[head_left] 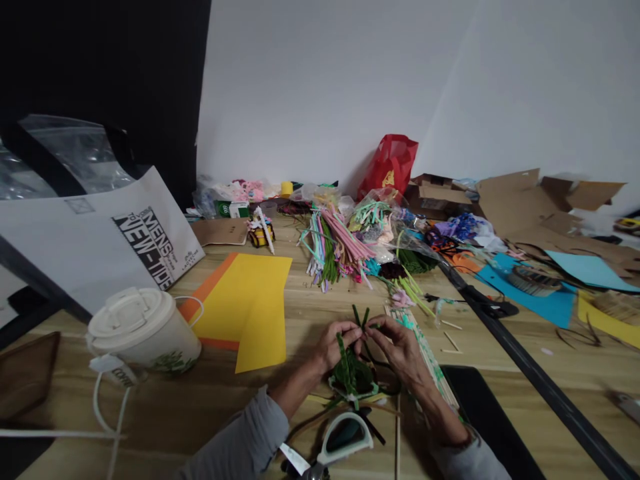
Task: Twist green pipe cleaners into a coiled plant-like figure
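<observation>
Green fuzzy pipe cleaners (359, 319) stand up between my two hands, their short ends crossing above the fingertips. My left hand (334, 345) pinches them from one side. From the other side, my right hand (403, 350) is closed with thumb and forefinger on the same green stems. Just below the fingers lies a dark green fuzzy bundle (353, 375), partly hidden by my left hand. Closer to me rests a pair of scissors with a white handle (369, 437), its blades not clearly seen.
Yellow paper (260, 300) lies left, near a lidded white cup (145, 333) and a large white bag (110, 247). Bundled coloured pipe cleaners (340, 243) sit ahead. A black phone-like slab (485, 420), thin wooden sticks (398, 433) and blue paper (537, 293) lie right.
</observation>
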Available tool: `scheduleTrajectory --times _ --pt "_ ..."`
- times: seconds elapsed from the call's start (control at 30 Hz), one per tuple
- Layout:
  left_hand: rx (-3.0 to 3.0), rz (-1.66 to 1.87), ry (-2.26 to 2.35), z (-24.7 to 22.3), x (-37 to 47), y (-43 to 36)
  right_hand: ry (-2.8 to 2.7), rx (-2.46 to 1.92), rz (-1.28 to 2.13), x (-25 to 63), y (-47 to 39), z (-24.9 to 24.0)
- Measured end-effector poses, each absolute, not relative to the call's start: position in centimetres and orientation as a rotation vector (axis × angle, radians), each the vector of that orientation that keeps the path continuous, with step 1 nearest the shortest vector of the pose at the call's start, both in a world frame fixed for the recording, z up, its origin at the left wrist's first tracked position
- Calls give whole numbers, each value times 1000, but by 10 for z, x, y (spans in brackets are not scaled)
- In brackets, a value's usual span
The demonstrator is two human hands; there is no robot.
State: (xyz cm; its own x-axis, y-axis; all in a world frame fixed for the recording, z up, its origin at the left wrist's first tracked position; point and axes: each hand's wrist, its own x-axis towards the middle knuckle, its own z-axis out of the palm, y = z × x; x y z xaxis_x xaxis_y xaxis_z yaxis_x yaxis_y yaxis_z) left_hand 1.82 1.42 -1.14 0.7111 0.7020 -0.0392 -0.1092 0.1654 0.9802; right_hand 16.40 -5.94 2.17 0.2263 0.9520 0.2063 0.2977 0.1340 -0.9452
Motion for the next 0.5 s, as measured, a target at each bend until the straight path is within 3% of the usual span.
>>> scheduleTrajectory --times 0.23,0.5 --pt "1038 411 354 -6 13 17 -1195 -1126 1144 180 -60 26" --pt "1016 260 303 7 8 10 -1303 -1171 1263 187 -60 27"
